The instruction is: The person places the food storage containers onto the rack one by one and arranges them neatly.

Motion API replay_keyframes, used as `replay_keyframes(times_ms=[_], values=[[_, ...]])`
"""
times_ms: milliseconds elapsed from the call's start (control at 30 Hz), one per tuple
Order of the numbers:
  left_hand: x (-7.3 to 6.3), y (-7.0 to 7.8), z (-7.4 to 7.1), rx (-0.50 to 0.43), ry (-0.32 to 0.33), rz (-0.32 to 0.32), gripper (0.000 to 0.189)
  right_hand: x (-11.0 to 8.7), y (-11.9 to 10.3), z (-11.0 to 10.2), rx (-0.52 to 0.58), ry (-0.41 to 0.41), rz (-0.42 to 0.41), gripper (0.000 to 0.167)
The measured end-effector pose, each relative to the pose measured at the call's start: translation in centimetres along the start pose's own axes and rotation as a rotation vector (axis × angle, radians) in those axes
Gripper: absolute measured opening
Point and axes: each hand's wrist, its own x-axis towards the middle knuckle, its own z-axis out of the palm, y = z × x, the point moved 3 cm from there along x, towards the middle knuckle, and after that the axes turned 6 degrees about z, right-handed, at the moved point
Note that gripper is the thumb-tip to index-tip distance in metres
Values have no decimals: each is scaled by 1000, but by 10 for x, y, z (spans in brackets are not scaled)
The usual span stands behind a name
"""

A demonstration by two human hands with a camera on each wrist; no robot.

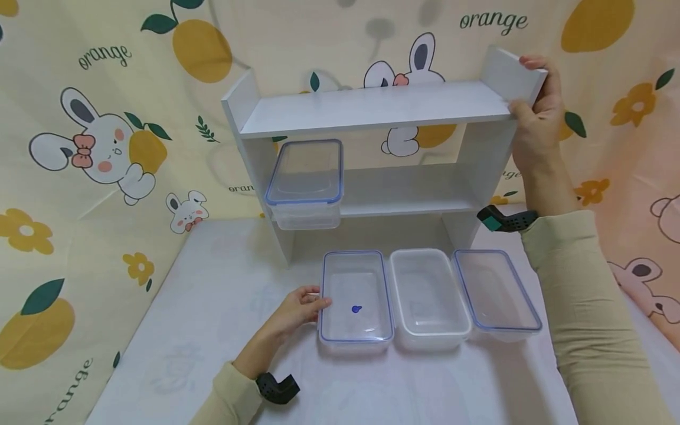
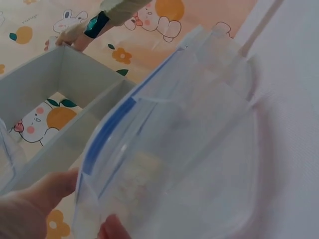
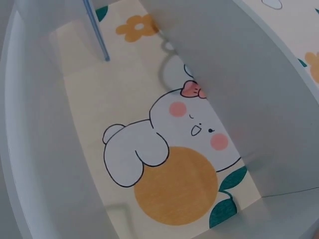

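Observation:
In the head view, my left hand (image 1: 294, 310) holds the left edge of a clear plastic food container (image 1: 353, 283) on the table. Its lid has a blue seal and a small blue mark. The left wrist view shows the thumb (image 2: 52, 186) at the lid's rim and a fingertip against the side wall of that same container (image 2: 199, 149). Higher up on the right, my right hand (image 1: 539, 127) grips the upper right side panel of a white shelf unit (image 1: 382, 109), thumb in front and fingers over the top edge.
Another blue-sealed container (image 1: 305, 177) stands at the left of the middle shelf, jutting past its front edge. Right of the held container are a whitish-rimmed container (image 1: 430, 289) and a blue-sealed one (image 1: 496, 292). A printed cloth (image 1: 202, 165) hangs behind.

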Motion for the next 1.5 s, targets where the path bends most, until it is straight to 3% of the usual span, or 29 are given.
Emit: replay_keyframes(times_ms=[200,567,733,1000,1300,1500], values=[[5,-8,-2,-64,-39,-59,47,0,0,0,1,7,7,48],[10,-17,0,-348,-131,-64,35,0,-3,1,10,0,7,47],[7,-16,-2,-401,-131,-86,15,-1,-2,1,7,0,11,47],[5,-10,-6,-381,-154,-49,17,0,-2,0,2,-7,8,48],[0,8,-11,-335,-147,-3,9,0,-2,1,6,-11,4,47],[-6,20,-11,-342,-178,23,7,0,-3,1,-14,-11,9,46]])
